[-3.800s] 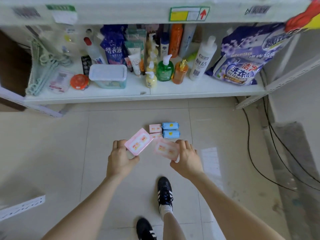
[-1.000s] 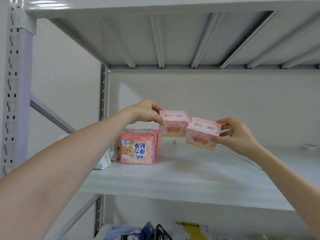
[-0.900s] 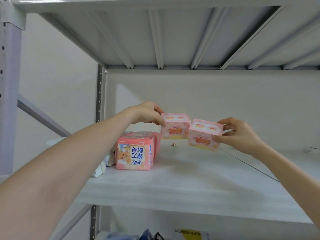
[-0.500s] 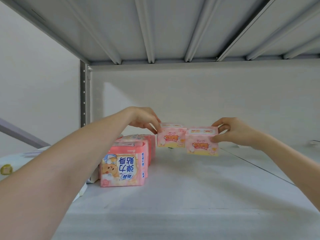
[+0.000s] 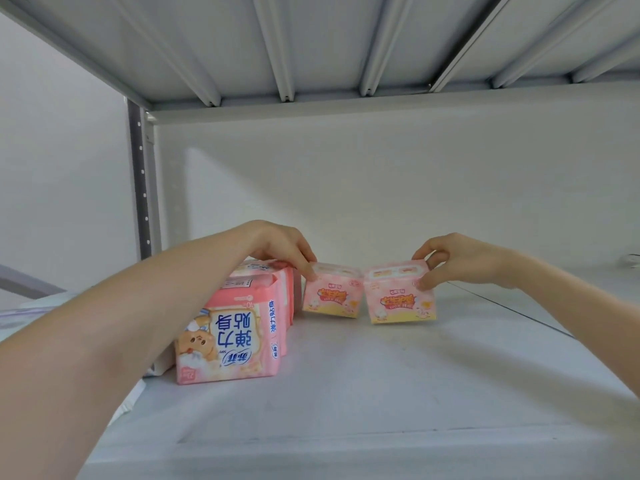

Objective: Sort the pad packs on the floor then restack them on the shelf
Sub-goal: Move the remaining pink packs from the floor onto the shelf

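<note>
Two small pink pad packs stand side by side on the white shelf board. My left hand pinches the top left corner of the left small pack. My right hand grips the right small pack at its upper right edge, thumb on the front. Both packs rest on the board and touch each other. To their left a row of larger pink pad packs stands upright, the front one printed with blue characters and a bear.
The shelf above hangs low over the packs. A grey perforated upright stands at the back left. Pale soft goods lie left of the big packs, partly hidden by my forearm. A thin cable crosses the board at right.
I carried both small packs up from the floor to this shelf. Over the last second they came down from the air onto the board, and the view moved closer.
</note>
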